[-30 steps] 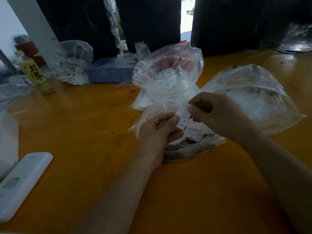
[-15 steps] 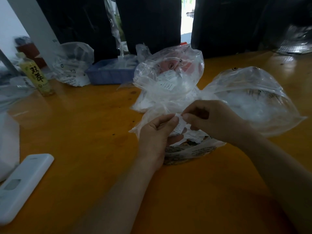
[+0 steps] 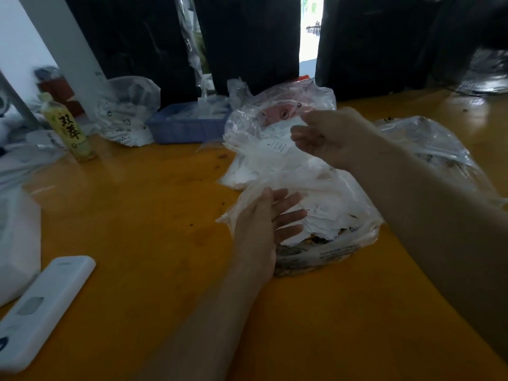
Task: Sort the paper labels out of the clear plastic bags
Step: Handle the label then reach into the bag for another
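Note:
A clear plastic bag (image 3: 338, 240) full of white paper labels (image 3: 321, 215) lies on the orange table in front of me. My left hand (image 3: 264, 224) rests against its left side with the fingers spread and nothing in them. Behind it stands a puffed-up clear bag (image 3: 264, 119) holding more labels, one of them (image 3: 277, 145) showing through the plastic. My right hand (image 3: 330, 136) is raised at this back bag's right side, blurred, fingers apart, with no label seen in it. A third clear bag (image 3: 428, 144) lies to the right, partly behind my right arm.
A blue tray (image 3: 187, 130) with white pieces and another clear bag (image 3: 126, 114) sit at the back left. A yellow drink bottle (image 3: 68, 127) stands further left. A white remote-like device (image 3: 46, 306) and a white bag (image 3: 16, 243) lie near the left edge.
The small label pinched between both hands is gone from them. My right hand has risen to the back bag and opened. My left hand has spread its fingers against the near bag.

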The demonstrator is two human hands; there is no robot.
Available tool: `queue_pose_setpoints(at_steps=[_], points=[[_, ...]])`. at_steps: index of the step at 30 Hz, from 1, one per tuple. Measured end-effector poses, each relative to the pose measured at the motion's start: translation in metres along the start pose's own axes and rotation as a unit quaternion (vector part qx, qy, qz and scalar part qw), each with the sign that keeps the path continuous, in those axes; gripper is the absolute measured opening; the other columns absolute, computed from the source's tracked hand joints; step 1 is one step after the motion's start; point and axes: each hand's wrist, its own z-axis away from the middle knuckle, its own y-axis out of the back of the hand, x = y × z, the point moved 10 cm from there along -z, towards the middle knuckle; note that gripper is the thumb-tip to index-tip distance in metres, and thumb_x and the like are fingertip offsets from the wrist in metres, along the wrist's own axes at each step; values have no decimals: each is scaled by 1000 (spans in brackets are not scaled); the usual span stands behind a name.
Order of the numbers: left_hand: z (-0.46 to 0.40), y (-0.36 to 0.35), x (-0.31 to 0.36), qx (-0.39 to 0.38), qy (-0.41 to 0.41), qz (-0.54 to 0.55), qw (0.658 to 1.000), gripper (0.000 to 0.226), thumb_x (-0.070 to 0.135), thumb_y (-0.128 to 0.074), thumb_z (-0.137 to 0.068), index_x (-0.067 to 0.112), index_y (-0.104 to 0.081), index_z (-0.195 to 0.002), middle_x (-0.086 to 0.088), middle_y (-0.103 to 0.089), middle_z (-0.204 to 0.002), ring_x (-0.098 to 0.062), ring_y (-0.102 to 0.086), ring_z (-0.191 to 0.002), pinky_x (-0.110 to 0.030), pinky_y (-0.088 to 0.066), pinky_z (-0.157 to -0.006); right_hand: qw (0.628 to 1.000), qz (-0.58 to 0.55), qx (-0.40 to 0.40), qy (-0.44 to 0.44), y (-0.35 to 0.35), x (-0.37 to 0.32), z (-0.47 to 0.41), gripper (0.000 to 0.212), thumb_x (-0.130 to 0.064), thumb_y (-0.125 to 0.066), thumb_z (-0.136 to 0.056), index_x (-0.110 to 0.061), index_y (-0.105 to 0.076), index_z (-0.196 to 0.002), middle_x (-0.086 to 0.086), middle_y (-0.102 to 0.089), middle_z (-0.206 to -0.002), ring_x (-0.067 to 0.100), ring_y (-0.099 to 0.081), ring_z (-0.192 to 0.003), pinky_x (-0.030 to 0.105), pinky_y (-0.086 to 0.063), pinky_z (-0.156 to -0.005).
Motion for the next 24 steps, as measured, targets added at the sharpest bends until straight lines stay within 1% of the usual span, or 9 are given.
queue_pose_setpoints(at_steps=[2,4,7,9,12,14,15,18,24], points=[[-1,1,0,0,0,0,1000,38,38,-44,-113,10,-69,-118,-7,-81,-110,-24,-80,-90,-25,-60,-59,999,-11,-39,-14,-11,5,2,25,-8,-67,-97,-5,-57,-120,24,-68,-111,27,-78,-79,33,-62,-62],[-2,1,0,-2,-1,-5,1000,39,37,-43,-113,10,-69,-118,-7,-81,-110,-23,-80,-90,-25,-60,-60,999,26,-40,-5,-3,9,7,25,-8,-64,-99,-2,-58,-122,22,-74,-104,23,-78,-78,30,-61,-61],[-3,1,-2,-8,-4,-26,1000,39,36,-41,-114,11,-70,-118,-6,-81,-110,-22,-80,-92,-25,-61,-62,985,168,-29,36,27,6,21,15,-17,-65,-98,-8,-70,-110,9,-79,-87,10,-67,-59,23,-53,-52],[-3,1,-2,-11,-8,-41,999,39,35,-40,-114,11,-71,-116,-5,-82,-109,-22,-79,-92,-24,-60,-64,946,319,-15,55,54,4,33,13,-18,-64,-99,-10,-74,-98,4,-76,-72,10,-55,-49,22,-45,-44],[-4,1,-2,-12,-17,-72,997,39,33,-41,-114,12,-73,-112,-5,-82,-107,-19,-79,-90,-24,-59,-64,784,613,73,67,96,-2,44,30,-22,-59,-99,-1,-72,-82,7,-65,-60,19,-53,-53,27,-40,-52],[-4,0,-2,-14,-22,-88,996,39,34,-42,-114,11,-73,-109,-6,-82,-104,-17,-78,-86,-23,-59,-63,656,745,115,35,113,3,49,31,-19,-57,-98,-2,-66,-73,11,-64,-68,24,-60,-60,28,-40,-55],[-4,-1,-2,-16,-24,-96,995,39,34,-43,-114,10,-73,-109,-7,-82,-103,-17,-77,-84,-23,-58,-63,618,776,120,19,118,8,49,22,-13,-58,-96,-3,-63,-77,12,-64,-77,26,-61,-68,29,-41,-57],[-3,-1,-3,-23,-28,-108,993,38,33,-44,-114,9,-73,-108,-10,-82,-100,-17,-76,-81,-23,-58,-64,603,791,100,11,122,28,44,4,-7,-58,-95,-8,-57,-98,15,-55,-107,34,-61,-94,40,-52,-76],[-4,0,-3,-22,-31,-108,993,37,30,-46,-113,9,-75,-104,-12,-81,-95,-18,-75,-77,-23,-58,-64,624,765,152,49,130,19,44,21,1,-55,-91,-9,-53,-72,10,-52,-71,27,-52,-65,34,-43,-61]])
